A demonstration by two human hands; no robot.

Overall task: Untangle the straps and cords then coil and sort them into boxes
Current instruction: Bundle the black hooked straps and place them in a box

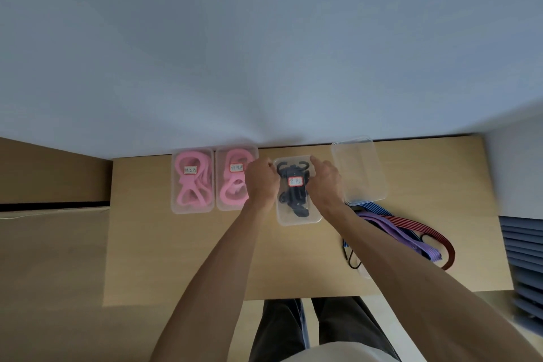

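On the wooden surface (pixel 182 258) the sorting looks well advanced but not finished. A loose heap of striped cords and purple straps (pixel 411 232) lies at the right, still uncoiled, with an unfilled clear box (pixel 360 170) just beyond it. At the far left two lidded boxes (pixel 192 181) stand side by side against the wall, each packed with pink straps. Between those and the unfilled box sits the box of black cords (pixel 296 191), labelled on top. The left hand (pixel 263 182) is curled at its left edge and the right hand (pixel 324 182) grips its right edge, apparently seating the lid.
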